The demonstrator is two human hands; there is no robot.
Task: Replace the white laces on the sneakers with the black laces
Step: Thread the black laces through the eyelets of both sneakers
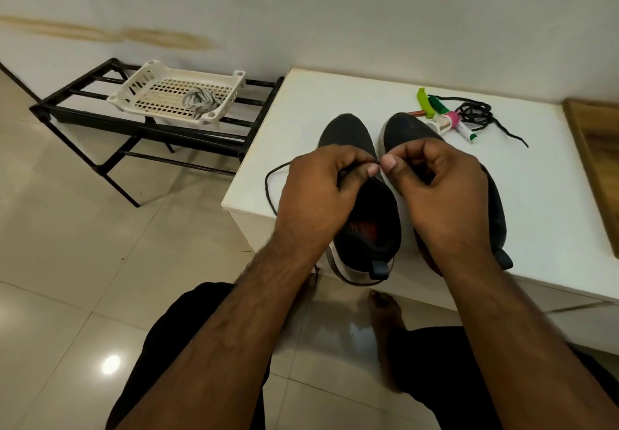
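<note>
white worktop (335, 94) frame ctr-right w/ sneakers (348, 134); both hands' fingers (371, 170) pinch black lace (268, 181); black rack (140, 124) upper left, tiled floor (67, 228).

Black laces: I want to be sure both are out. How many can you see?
2. One black lace loops off the left sneaker, pinched by both hands' fingers. The other black lace lies coiled on the white table, right of the tubes.

Home: tiled floor (67, 228), shoe rack (150, 128)
</note>
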